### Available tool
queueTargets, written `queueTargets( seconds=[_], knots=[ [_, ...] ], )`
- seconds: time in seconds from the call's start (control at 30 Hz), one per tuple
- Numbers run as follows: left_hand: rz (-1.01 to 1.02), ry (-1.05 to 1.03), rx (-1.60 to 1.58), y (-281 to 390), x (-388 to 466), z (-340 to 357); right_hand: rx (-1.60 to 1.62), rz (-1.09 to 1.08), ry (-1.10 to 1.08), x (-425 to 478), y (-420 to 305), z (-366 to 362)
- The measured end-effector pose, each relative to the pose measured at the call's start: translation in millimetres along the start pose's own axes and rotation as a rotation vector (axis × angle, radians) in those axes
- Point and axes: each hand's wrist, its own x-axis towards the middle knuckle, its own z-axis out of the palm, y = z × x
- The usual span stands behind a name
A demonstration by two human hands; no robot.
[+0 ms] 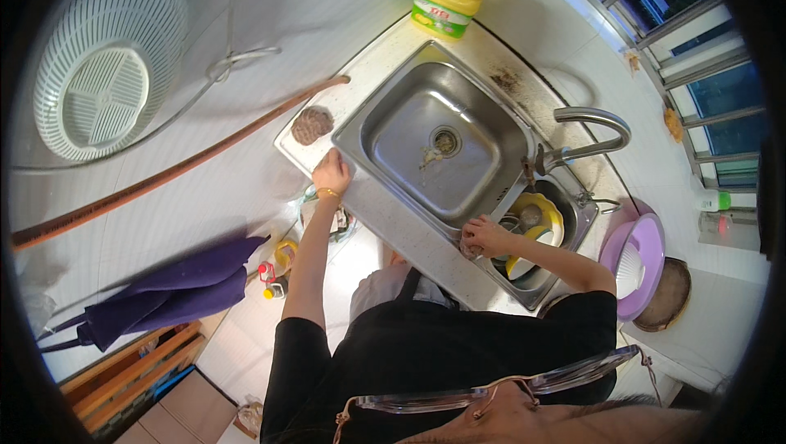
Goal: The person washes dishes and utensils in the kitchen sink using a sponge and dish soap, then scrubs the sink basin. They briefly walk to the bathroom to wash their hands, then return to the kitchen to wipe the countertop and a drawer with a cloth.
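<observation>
My left hand (331,172), with a bracelet at the wrist, rests with curled fingers on the front edge of the pale countertop (393,195). Just beyond it lies a brown scouring pad (312,125). My right hand (486,236) grips a brownish, wadded scouring pad (471,250) at the front rim of the sink, near the divider. Food scraps (431,155) lie around the drain (444,141) of the large stainless steel basin (405,118). In the small basin, partly behind my right arm, are a yellow scalloped bowl (556,218) and other dishes.
A curved metal faucet (599,150) rises behind the sink. At the far corner stands a yellow detergent jug (447,5). A purple basin (651,260) leans at the right. A white plastic colander (110,63) hangs on the left wall above an orange-brown hose (184,168).
</observation>
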Motion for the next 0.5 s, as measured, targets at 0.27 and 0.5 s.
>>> queueTargets(
  seconds=[0.27,0.5],
  knots=[
    [0.02,0.018,0.033,-5,0,9,-0.257,0.346,0.085,-46,69,-32],
    [0.003,0.01,0.052,-5,2,5,0.25,0.323,0.262,62,73,-3]
  ],
)
